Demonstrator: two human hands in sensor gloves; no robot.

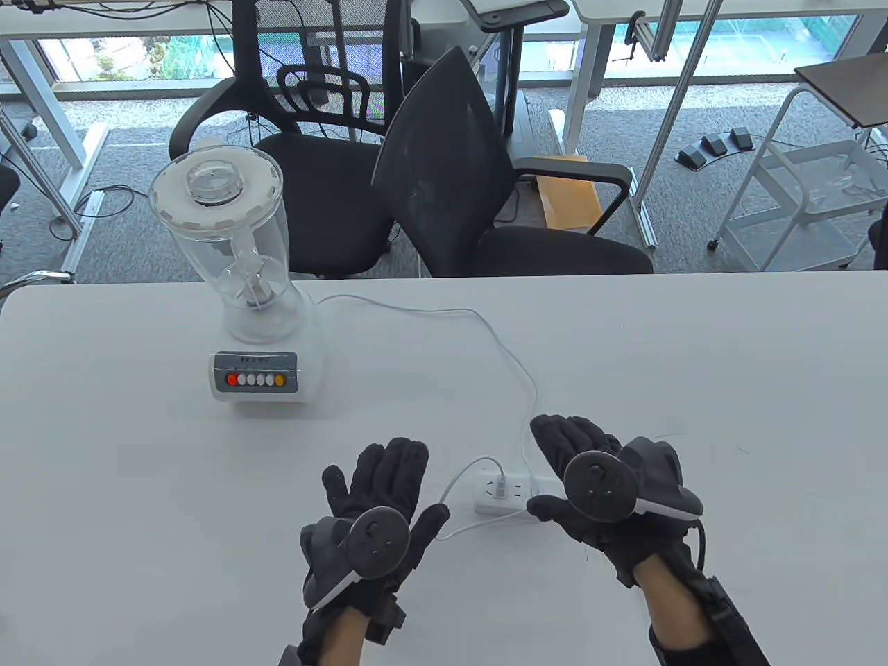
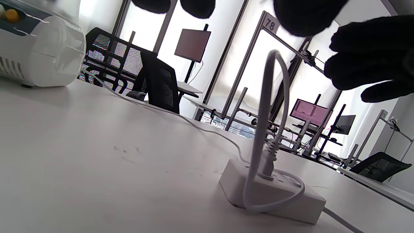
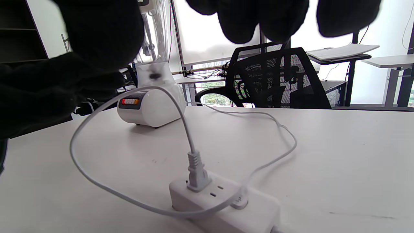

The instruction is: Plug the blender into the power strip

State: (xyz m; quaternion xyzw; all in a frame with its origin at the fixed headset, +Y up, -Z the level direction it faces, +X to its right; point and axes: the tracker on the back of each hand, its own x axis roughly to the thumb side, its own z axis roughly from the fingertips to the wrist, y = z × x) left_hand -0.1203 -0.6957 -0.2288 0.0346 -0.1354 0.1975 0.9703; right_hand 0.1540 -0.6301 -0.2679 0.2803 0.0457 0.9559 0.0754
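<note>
Table view: the left hand (image 1: 378, 513) is seen near the bottom edge with its fingers spread flat and nothing held, just left of the power strip (image 1: 503, 494). The right hand (image 1: 596, 485) is seen on the strip's right side, fingers extended, with its thumb close to the strip's near right edge; whether the strip is actually touched cannot be told. Both hands are kept apart from each other, with the strip lying between them.

The plug (image 1: 498, 486) is seated upright in the power strip's left end, as is shown more plainly in the right wrist view, where the plug (image 3: 196, 171) stands in the strip (image 3: 226, 207) with its prongs fully hidden. From the plug, the white cord (image 1: 517, 368) is looped up and over to the left, passed under the strip's near side, then carried away across the table (image 1: 694, 361) toward the far left. There it is joined to the blender (image 1: 250, 298), which stands upright well apart from the hands, with its clear jar capped by a white lid and a row of buttons on its base facing the near side. Two black office chairs (image 1: 479, 180) are seen beyond the table's far edge.
</note>
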